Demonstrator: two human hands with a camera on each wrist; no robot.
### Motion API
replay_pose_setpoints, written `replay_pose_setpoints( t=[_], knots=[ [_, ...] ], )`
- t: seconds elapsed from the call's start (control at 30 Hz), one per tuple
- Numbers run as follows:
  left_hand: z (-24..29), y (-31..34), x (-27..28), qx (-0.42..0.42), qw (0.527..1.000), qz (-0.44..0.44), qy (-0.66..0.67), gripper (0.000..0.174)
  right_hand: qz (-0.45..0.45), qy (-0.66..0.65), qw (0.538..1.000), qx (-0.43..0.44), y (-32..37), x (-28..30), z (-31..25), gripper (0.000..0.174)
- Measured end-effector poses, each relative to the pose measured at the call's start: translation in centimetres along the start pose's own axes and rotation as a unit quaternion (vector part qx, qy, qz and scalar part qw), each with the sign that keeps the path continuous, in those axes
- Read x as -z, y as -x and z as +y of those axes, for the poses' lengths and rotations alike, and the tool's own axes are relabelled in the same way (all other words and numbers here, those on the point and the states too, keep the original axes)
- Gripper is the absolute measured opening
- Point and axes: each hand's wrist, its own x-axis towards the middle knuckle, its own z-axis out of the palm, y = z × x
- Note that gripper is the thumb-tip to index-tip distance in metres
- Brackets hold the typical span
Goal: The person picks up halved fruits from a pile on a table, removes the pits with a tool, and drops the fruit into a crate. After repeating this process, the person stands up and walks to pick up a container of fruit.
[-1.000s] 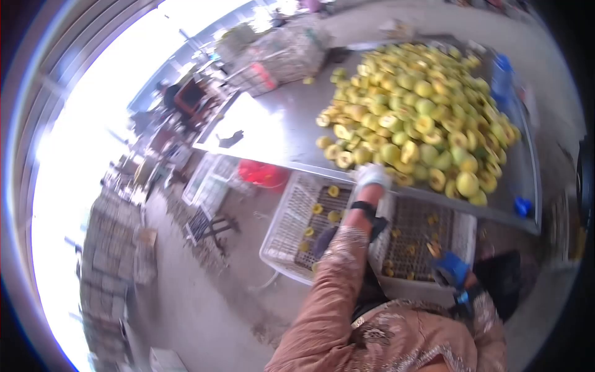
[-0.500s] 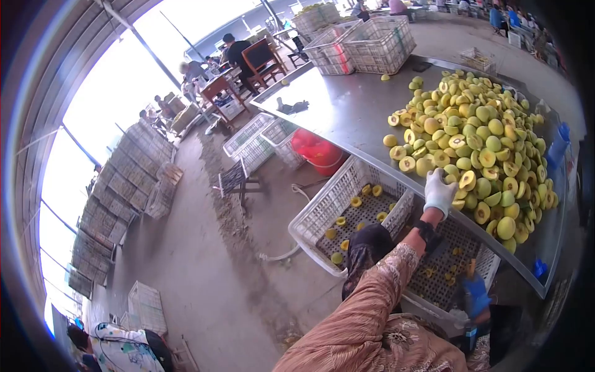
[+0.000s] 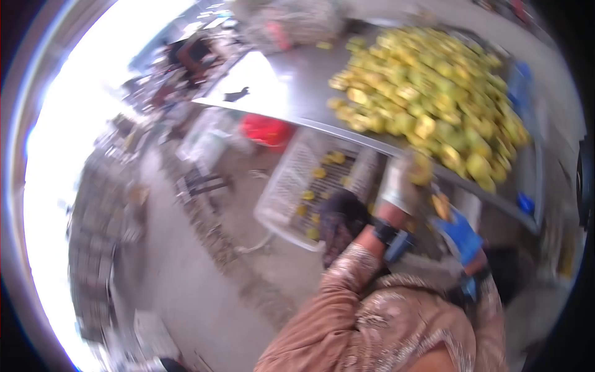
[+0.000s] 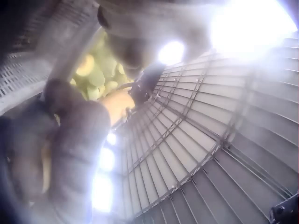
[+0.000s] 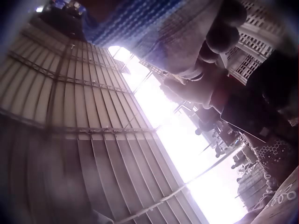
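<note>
My left hand (image 3: 400, 183), in a white glove, holds a yellow-green peach (image 3: 421, 168) at its fingertips, just in front of the metal table (image 3: 310, 124). My right hand (image 3: 460, 235), in a blue glove, grips a tool with an orange-brown wooden handle (image 3: 441, 206). In the left wrist view that handle (image 4: 117, 103) ends in a dark part; its working end is blurred. The right wrist view has the blue knit glove (image 5: 140, 32) at the top, near the left hand's dark wrist strap (image 5: 243, 114). A large pile of halved peaches (image 3: 434, 93) covers the table's right part.
Below the table edge stands a white plastic crate (image 3: 273, 204) with several peach halves, and a dark-capped knee (image 3: 341, 217) beside it. A red bucket (image 3: 266, 130) sits further left. A blue bottle-like object (image 3: 519, 84) stands at the table's right edge.
My left hand has drawn back from the pile toward my body with a peach in it. The right hand with the tool has come up closer to it. The head view has swung and blurred.
</note>
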Motion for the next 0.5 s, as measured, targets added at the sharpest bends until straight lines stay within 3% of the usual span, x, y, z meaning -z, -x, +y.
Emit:
replay_pose_setpoints(
  t=[0.03, 0.07, 0.1, 0.13, 0.23, 0.33, 0.5],
  knots=[
    [1.3, 1.0, -2.0, 0.07, 0.991, 0.087, 0.068, 0.043, -0.008, 0.011, 1.0, -0.006, -0.2, 0.2, 0.0, 0.044],
    [1.2, 0.8, -1.8, 0.094, 0.985, 0.086, 0.118, 0.045, -0.005, 0.058, 0.998, -0.009, -0.1, 0.0, -0.8, 0.043],
    [1.6, 0.9, -2.4, 0.093, 0.981, 0.101, 0.134, 0.045, -0.005, 0.064, 0.998, 0.012, -0.3, 0.2, -0.1, 0.043],
    [2.2, 1.3, -3.6, 0.039, 0.991, 0.091, 0.089, 0.045, -0.014, 0.072, 0.997, 0.036, -0.6, 0.4, 0.4, 0.043],
    [1.6, 1.4, -3.4, 0.034, 0.992, 0.109, 0.057, 0.047, -0.02, 0.085, 0.996, 0.008, -0.3, 0.0, -0.5, 0.042],
    [2.0, 2.5, -4.2, 0.063, 0.989, 0.133, 0.018, 0.049, 0.007, 0.127, 0.988, 0.088, -0.7, -0.3, 0.5, 0.042],
    [1.3, 2.9, -4.4, 0.027, 0.982, 0.181, -0.037, 0.057, 0.054, 0.247, 0.955, 0.153, -2.1, 0.0, 2.6, 0.042]
  ],
)
